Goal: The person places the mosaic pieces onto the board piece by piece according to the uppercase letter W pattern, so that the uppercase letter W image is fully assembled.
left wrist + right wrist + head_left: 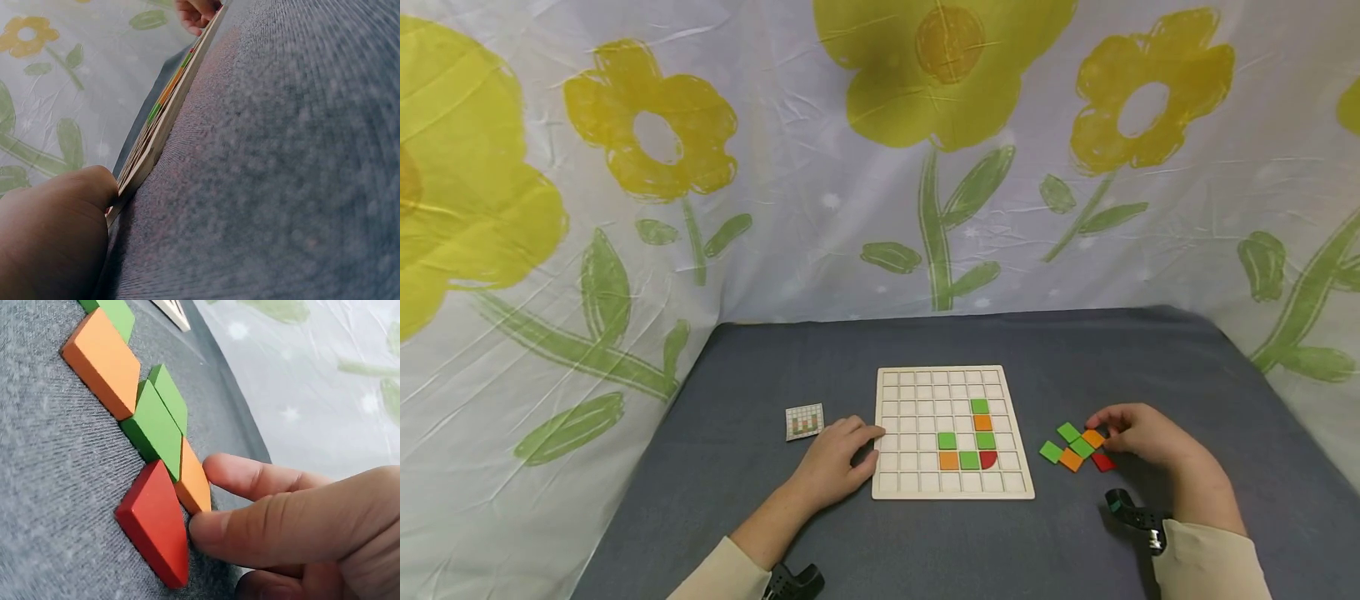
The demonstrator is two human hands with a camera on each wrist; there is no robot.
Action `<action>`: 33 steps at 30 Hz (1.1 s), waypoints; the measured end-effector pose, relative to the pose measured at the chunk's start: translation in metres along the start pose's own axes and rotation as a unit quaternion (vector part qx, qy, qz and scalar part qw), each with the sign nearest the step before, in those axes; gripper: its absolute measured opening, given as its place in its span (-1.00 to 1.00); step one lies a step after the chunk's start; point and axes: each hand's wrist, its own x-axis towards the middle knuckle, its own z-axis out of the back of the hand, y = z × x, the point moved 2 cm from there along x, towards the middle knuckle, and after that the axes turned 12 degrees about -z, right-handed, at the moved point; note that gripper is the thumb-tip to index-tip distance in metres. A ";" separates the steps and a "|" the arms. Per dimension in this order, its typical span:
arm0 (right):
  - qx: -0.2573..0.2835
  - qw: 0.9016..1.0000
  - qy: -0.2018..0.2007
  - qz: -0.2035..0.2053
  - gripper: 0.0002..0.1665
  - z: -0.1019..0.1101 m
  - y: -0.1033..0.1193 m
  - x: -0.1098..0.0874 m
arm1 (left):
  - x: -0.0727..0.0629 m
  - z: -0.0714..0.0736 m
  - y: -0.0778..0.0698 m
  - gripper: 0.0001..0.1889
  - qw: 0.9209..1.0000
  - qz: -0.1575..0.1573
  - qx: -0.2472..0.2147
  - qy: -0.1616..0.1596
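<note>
A wooden grid board [910, 482] lies flat on the dark cloth. Several green and orange square tiles and one red rounded tile [988, 459] sit in its right-hand cells. My left hand [835, 462] touches the board's left edge with fingertips and thumb, fingers fairly straight. To the right of the board is a cluster of loose tiles. There, my right hand [1157, 437] has thumb and forefinger on either side of an orange tile [195, 478], pinching it. A red tile [156, 528] with a curved side lies beside the thumb, and a green tile [153, 425] touches the orange one.
A small pattern card [805, 422] with a printed grid lies left of the board. Another orange tile [1071, 459] and green tile [1051, 452] lie at the cluster's near left. Behind the table [805, 350] hangs a flowered curtain [790, 208].
</note>
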 end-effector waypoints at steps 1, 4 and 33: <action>-0.003 1.000 -0.005 -0.002 -0.65 0.000 0.000 0.000 | 0.000 0.000 0.000 -0.69 1.000 0.000 0.000 0.001; -0.006 1.000 -0.016 -0.014 -0.65 -0.001 0.000 0.000 | 0.000 0.000 -0.001 -0.69 1.000 -0.002 0.002 0.002; -0.036 0.991 -0.124 0.024 -0.61 0.012 0.039 -0.011 | -0.001 0.000 0.000 -0.71 1.000 -0.011 -0.002 -0.016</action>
